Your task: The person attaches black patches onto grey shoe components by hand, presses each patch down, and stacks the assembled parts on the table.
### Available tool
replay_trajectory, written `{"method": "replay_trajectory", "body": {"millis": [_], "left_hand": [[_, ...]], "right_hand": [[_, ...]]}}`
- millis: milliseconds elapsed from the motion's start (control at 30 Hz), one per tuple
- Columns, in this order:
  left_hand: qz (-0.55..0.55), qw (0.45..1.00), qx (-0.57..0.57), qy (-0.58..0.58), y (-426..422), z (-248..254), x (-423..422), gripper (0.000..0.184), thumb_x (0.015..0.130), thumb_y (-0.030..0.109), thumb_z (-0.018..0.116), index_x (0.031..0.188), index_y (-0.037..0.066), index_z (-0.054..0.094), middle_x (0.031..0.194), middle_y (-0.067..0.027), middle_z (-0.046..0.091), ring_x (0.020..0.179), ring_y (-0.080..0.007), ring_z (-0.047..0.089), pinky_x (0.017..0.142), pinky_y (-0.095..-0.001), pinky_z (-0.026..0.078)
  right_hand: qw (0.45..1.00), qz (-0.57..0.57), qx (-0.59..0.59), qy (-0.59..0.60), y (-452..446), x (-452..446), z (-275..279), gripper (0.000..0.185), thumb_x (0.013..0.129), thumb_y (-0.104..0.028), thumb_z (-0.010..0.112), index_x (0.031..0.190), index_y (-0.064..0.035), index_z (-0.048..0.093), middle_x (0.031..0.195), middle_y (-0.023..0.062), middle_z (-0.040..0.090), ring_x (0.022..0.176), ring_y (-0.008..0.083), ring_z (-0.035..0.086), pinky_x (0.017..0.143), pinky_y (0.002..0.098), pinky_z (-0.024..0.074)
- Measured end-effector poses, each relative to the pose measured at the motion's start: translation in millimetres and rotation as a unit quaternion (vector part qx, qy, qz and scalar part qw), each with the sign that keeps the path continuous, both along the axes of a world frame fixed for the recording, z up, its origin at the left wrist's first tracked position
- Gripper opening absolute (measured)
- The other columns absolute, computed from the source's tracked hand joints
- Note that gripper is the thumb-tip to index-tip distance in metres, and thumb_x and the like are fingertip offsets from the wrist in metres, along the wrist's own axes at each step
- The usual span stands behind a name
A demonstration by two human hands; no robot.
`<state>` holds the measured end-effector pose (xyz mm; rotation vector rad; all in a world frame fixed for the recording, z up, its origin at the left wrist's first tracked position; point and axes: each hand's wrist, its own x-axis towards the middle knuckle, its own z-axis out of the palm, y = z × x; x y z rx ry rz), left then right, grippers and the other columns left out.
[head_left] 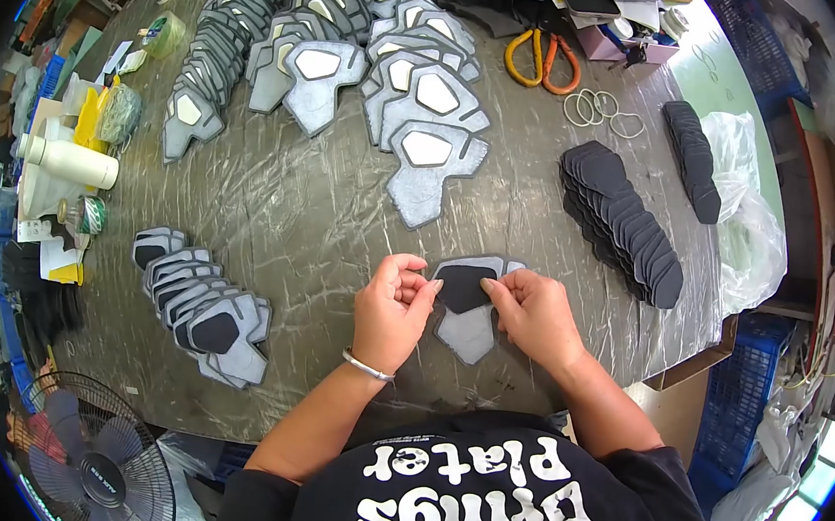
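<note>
In front of me a grey shaped panel [470, 336] lies on the table, with a black patch [465, 287] over its upper part. My left hand [395, 304] pinches the patch's left edge between thumb and fingers, a bracelet at the wrist. At the opposite edge my right hand [539, 320] is closed, its thumb on the patch and its fingers partly hidden. A fanned row of grey panels with black patches [215, 331] lies to the left. Overlapping black pieces [622, 220] lie to the right.
Rows of grey panels with white centres [428, 149] cover the table's far side. Orange-handled scissors [543, 62] and rubber bands [603, 113] lie at the back right. A bottle [70, 162] and tape rolls line the left edge; a fan [97, 461] stands below it.
</note>
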<state>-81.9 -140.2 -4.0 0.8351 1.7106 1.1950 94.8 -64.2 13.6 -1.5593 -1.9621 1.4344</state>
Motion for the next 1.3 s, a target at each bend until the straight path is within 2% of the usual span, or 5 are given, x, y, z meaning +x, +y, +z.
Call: {"method": "replay_trajectory", "body": {"millis": [333, 667, 967, 1100, 1300], "left_hand": [[-0.006, 0.999, -0.003, 0.054, 0.3, -1.4, 1.2, 0.025, 0.082, 0.003, 0.071, 0.103, 0.002, 0.058, 0.074, -0.0061, 0.065, 0.06, -0.0085, 0.061, 0.053, -0.0229, 0.048], [-0.038, 0.949, 0.073, 0.305, -0.2, -1.4, 9.5, 0.035, 0.083, 0.005, 0.071, 0.116, 0.001, 0.058, 0.09, -0.008, 0.06, 0.057, -0.0082, 0.055, 0.054, -0.0221, 0.047], [-0.057, 0.984, -0.017, -0.169, -24.1, 6.4, 9.8, 0.021, 0.082, 0.011, 0.076, 0.098, 0.0, 0.066, 0.078, -0.0004, 0.064, 0.056, -0.0018, 0.051, 0.049, -0.0179, 0.038], [-0.015, 0.977, 0.005, -0.211, -27.1, 14.5, 15.0, 0.01, 0.084, 0.01, 0.074, 0.084, 0.003, 0.067, 0.068, 0.0045, 0.06, 0.055, 0.0001, 0.048, 0.048, -0.0168, 0.034], [-0.014, 0.962, 0.045, -0.268, -31.2, 32.7, 19.2, 0.007, 0.086, 0.007, 0.072, 0.085, 0.003, 0.066, 0.073, 0.0047, 0.062, 0.06, -0.0001, 0.05, 0.053, -0.0157, 0.035]], "right_hand": [[1.0, -0.007, 0.002, -0.004, 1.4, -1.3, -1.3, 0.027, 0.09, -0.022, 0.068, 0.082, 0.0039, 0.067, 0.052, 0.0043, 0.058, 0.04, 0.0077, 0.05, 0.039, 0.0251, 0.0393], [0.993, -0.012, 0.108, -0.045, -3.7, -6.7, 3.2, 0.023, 0.083, -0.021, 0.07, 0.073, -0.0011, 0.066, 0.06, 0.0174, 0.062, 0.056, 0.0342, 0.063, 0.053, 0.0401, 0.0484], [0.978, -0.115, 0.057, 0.165, -32.8, 12.3, 2.3, 0.019, 0.082, -0.014, 0.076, 0.078, -0.0013, 0.063, 0.06, -0.0024, 0.057, 0.053, 0.0021, 0.049, 0.046, 0.0207, 0.038], [0.984, -0.133, 0.112, 0.047, -32.7, 25.5, 5.3, 0.042, 0.074, -0.02, 0.084, 0.102, 0.0026, 0.063, 0.068, 0.0045, 0.063, 0.057, 0.0086, 0.057, 0.054, 0.0239, 0.0473], [0.923, -0.084, -0.148, 0.346, -37.1, 27.2, 16.9, 0.067, 0.078, -0.016, 0.08, 0.131, 0.0041, 0.044, 0.112, 0.0134, 0.062, 0.1, 0.0151, 0.06, 0.078, 0.0297, 0.0527]]}}
